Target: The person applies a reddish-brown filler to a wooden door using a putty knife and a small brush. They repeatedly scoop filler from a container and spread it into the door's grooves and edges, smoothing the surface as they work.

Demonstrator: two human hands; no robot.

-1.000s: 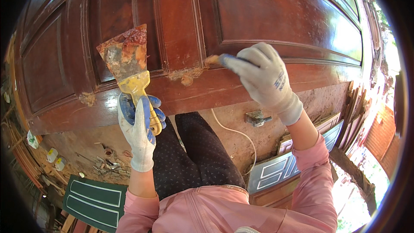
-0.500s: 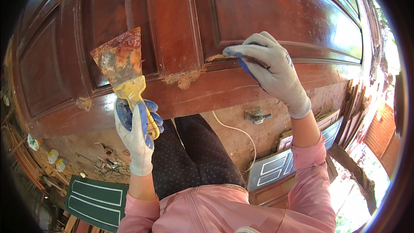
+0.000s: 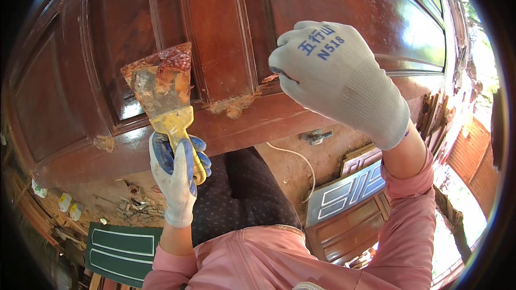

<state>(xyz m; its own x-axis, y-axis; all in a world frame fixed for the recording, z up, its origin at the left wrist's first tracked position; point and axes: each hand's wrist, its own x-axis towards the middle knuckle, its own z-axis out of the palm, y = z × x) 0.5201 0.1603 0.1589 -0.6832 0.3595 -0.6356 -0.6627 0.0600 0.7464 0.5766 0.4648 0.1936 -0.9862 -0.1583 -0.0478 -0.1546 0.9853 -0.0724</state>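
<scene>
Left hand [image 3: 174,174] fisted upright; right hand [image 3: 338,78] raised, pinching.

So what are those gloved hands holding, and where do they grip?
The left hand grips a putty knife by its yellow handle. Whether the right hand holds anything cannot be told.

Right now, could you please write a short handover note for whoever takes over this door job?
Left hand: gripping the yellow-handled putty knife, its smeared blade up and off the wood.
Right hand: raised at the door, fingertips at the panel moulding; anything it holds is hidden.
Done: tan filler patch on the lower rail, a smaller filler dab to the left.
Left: both look rough, not yet smoothed.
</scene>
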